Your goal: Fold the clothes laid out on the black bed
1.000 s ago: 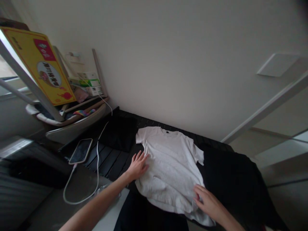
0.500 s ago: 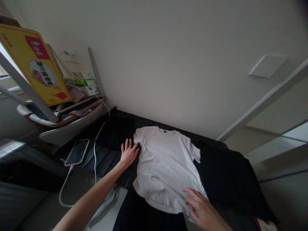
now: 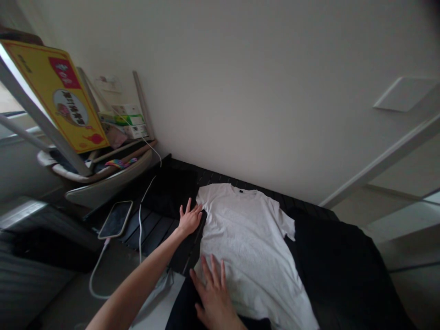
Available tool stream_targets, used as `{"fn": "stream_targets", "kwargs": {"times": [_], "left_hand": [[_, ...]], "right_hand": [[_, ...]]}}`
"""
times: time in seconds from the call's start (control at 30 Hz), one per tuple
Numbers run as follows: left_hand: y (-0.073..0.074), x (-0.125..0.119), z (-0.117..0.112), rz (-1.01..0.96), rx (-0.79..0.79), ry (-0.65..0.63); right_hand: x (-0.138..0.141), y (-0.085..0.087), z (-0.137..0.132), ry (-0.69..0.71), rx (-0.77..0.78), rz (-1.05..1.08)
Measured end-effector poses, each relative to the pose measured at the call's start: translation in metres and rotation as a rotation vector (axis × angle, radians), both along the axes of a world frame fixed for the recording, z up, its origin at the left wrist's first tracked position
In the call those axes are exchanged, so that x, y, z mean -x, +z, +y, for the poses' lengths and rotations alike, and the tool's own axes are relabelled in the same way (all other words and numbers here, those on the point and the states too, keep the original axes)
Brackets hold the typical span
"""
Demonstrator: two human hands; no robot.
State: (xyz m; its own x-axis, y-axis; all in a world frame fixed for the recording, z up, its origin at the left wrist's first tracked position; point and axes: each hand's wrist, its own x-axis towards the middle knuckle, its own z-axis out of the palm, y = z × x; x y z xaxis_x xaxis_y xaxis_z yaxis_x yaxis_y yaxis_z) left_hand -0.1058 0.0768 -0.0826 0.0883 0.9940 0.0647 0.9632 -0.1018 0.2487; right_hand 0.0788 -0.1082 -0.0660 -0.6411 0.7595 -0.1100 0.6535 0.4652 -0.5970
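Slatted black desk (image 3: 156,231) along pale wall (image 3: 247,91). Nearest: right hand (image 3: 213,298), fingers (image 3: 215,271) spread over lower T-shirt (image 3: 250,238); next, left hand (image 3: 189,223), fingers splayed at sleeve (image 3: 206,195), gripping nothing. T-shirt laid flat on desk, collar wallward, presumably for easy reach.

white T-shirt (image 3: 252,243) | short-sleeved, creased | spread out — collar toward wall (image 3: 261,101) | on black slats (image 3: 154,231)

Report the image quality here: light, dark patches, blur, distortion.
Head view: dim overall, brightest at the far-left edge; head view: the black cloth right of the white shirt sinks to near-featureless dark; head view: small lettering on the yellow panel looks soft; head view: top right corner darkened; head view: the wall plate at right looks skewed.
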Motion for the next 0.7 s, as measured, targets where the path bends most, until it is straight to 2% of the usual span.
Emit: {"fn": "stream_targets", "kwargs": {"times": [0.1,0.2,0.3,0.43,0.53,0.6,0.7], "left_hand": [[0.009,-0.002,0.008,-0.039,0.009,0.004],[0.026,-0.015,0.021,-0.098,0.016,0.008],[0.048,-0.046,0.039,-0.183,0.021,-0.04],[0.07,-0.107,0.057,-0.263,0.014,-0.164],[0.064,-0.153,0.058,-0.23,0.05,-0.359],[0.048,-0.175,0.052,-0.183,0.116,-0.49],[0.016,-0.189,0.035,-0.129,0.167,-0.533]], "right_hand": [[0.0,-0.001,0.0,-0.043,-0.019,0.022],[-0.011,0.005,0.001,-0.132,-0.073,0.03],[-0.025,0.006,-0.004,-0.232,-0.151,0.011],[-0.044,-0.004,-0.022,-0.327,-0.174,-0.063],[-0.057,-0.019,-0.036,-0.401,-0.216,-0.083],[-0.069,-0.031,-0.041,-0.422,-0.266,-0.075],[-0.091,-0.047,-0.038,-0.469,-0.334,-0.084]]}}
